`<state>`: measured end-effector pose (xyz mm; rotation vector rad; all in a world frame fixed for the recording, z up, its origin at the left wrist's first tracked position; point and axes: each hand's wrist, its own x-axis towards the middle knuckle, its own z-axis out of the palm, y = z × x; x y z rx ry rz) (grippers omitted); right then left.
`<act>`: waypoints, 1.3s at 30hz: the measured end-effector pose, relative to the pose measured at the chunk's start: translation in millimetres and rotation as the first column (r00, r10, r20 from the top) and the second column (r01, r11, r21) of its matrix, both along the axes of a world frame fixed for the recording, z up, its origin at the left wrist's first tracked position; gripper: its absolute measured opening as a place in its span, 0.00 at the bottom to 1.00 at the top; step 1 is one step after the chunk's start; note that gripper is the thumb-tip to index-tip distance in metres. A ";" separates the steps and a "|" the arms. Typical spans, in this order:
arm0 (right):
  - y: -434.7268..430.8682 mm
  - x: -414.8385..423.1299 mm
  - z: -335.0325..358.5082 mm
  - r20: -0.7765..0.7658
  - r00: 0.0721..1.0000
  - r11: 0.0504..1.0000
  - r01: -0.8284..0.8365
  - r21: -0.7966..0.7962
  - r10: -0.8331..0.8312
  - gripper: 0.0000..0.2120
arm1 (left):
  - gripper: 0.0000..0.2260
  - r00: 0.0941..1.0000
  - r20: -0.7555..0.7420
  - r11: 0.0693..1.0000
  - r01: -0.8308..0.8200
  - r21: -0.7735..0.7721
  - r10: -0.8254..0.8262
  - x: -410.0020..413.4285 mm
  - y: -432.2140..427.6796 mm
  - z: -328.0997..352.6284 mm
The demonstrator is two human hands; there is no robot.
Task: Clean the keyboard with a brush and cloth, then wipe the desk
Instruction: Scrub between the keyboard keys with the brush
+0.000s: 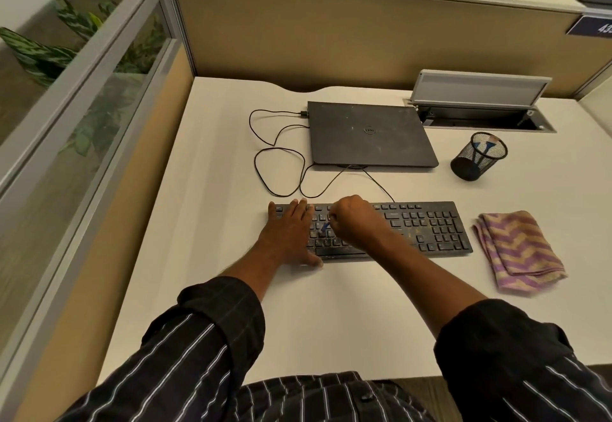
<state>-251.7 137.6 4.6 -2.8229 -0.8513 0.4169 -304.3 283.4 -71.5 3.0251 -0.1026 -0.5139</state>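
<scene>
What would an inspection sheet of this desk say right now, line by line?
Surface: white desk, no spills seen.
Job's things: dusty black keyboard at the front; brush, only a blue bit showing, over the left keys; folded purple-and-yellow cloth lies right of the keyboard, untouched.
Clutter: closed Dell laptop behind the keyboard; black mesh pen holder to its right.
Hands: left hand lies flat on the keyboard's left end; right hand grips the brush.
Cables: black cable loops between laptop and keyboard.
Surroundings: tan partition; open cable hatch at the back; plants beyond the glass, left.
</scene>
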 end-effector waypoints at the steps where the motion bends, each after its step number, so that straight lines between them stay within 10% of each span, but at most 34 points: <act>1: -0.1 -1.9 -0.9 -0.011 1.000 1.000 0.000 -0.026 0.000 0.08 | 0.58 1.000 0.001 1.000 0.002 -0.003 -0.002 -0.1 0.7 0.2; 39: 10.5 0.7 -6.8 -0.018 1.000 0.999 -0.013 0.043 0.014 0.07 | 0.59 0.999 0.018 0.999 0.033 -0.010 -0.032 -4.1 20.8 -8.1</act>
